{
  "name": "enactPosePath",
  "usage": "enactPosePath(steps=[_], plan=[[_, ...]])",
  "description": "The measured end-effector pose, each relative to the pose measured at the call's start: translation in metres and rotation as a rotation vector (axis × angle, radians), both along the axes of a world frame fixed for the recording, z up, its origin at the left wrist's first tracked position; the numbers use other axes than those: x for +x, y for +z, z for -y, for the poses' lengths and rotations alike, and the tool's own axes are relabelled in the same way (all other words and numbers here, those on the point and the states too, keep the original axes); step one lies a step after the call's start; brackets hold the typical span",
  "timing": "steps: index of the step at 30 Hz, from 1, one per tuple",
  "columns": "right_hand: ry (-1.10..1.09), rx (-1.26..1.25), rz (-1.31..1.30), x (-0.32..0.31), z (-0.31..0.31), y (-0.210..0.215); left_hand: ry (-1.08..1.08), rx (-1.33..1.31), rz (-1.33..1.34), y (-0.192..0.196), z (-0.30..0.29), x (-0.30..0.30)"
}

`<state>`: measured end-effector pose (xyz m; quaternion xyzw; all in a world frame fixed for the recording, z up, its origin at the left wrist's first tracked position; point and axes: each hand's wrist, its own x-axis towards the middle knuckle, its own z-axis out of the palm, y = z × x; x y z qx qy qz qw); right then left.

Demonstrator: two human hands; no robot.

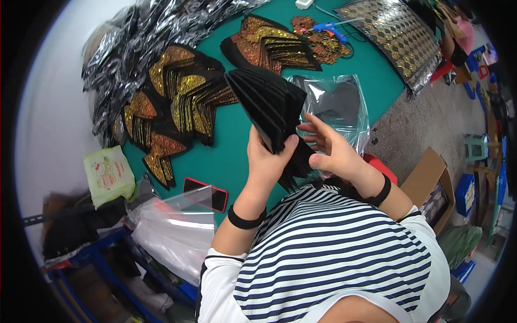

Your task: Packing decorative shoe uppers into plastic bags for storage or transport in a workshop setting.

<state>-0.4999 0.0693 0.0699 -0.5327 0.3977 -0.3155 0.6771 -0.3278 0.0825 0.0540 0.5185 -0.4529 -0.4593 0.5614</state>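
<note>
While we look down from the head camera, we see the left hand (266,156) clenched around a stack of black fan-shaped pieces (272,110), thumb pressed on the near face and fingers wrapped behind. This stack is held upright above the green table (377,70), just ahead of the striped shirt (328,253), its layered edges spreading toward 11 o'clock. At 3 o'clock of the stack, the right hand (334,151) is half open: its fingers (318,126) are spread and curved, their tips touching the stack's right edge, and the thumb points toward the stack's lower end. We cannot tell whether the right hand actually pinches a piece.

Behind the right hand, at 1 o'clock, lies a clear plastic bag (336,102) on the table. At 9 o'clock of the stack we note a heap of gold glitter pieces (172,102), and at 12 o'clock a second glitter pile (269,46). A blue glue gun (329,28) rests at 1 o'clock, farther back. At 7 o'clock a phone in a red case (204,192) lies near the table edge, partly under more clear bags (172,226). Both wrists carry black bands.
</note>
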Motion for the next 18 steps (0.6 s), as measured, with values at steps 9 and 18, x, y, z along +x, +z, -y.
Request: enactPosePath(steps=[9, 18], plan=[[0.138, -0.191, -0.08, 0.006, -0.008, 0.001, -0.078, -0.141, 0.439, 0.011, -0.007, -0.018], [-0.117, -0.041, 0.091, 0.002, -0.018, -0.017, -0.713, 0.035, 0.134, 0.022, 0.002, 0.02]])
